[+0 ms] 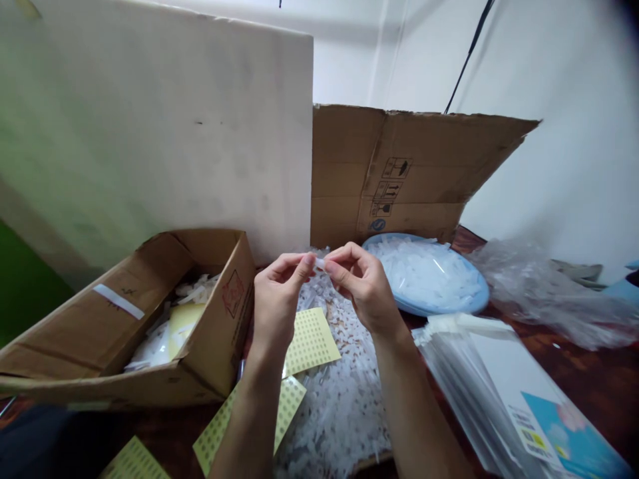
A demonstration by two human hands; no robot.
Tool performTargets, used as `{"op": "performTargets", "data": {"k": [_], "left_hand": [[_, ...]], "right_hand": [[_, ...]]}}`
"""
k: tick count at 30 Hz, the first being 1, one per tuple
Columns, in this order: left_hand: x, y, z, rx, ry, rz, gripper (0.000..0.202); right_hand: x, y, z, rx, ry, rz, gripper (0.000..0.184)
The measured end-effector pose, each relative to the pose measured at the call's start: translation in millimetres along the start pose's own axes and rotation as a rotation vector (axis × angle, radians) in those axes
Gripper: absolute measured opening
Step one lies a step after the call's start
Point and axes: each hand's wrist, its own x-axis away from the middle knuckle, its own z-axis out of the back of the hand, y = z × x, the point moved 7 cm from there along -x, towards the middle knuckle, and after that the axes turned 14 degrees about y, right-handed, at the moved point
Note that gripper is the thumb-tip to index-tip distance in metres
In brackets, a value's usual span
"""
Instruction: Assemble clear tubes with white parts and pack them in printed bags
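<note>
A small whitish translucent piece (319, 264) is pinched between my two hands, held up over the table. My left hand (282, 286) grips its left end between thumb and forefinger. At the other end, the thumb and fingers of my right hand (360, 283) close on it. What exactly the piece is cannot be made out. Beneath my hands spreads a heap of small clear-white plastic pieces (334, 399) with dark specks. A yellow sticker sheet (313, 339) with rows of small dots lies on the heap, and another dotted sheet (290, 402) lies nearer, partly behind my left forearm.
An open cardboard box (214, 359) holding white pieces and a yellow sheet stands left. A blue basin (474, 309) full of translucent pieces sits back right. Stacked plastic sleeves (479, 392) lie at right, near crumpled clear plastic (559, 293). Cardboard (344, 173) leans behind.
</note>
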Motion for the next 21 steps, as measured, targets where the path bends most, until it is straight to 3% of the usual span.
{"op": "performTargets", "data": {"k": [4, 11, 21], "left_hand": [[5, 5, -6.1, 0.037, -0.056, -0.016, 0.017], [8, -1, -13.5, 0.124, -0.151, 0.048, 0.011], [9, -2, -19.6, 0.158, -0.17, 0.02, 0.009]], "right_hand": [[2, -7, 0, -0.042, 0.082, 0.077, 0.028], [2, -12, 5, -0.053, 0.067, 0.128, 0.029], [0, -5, 1, -0.18, 0.067, 0.045, 0.031]]}}
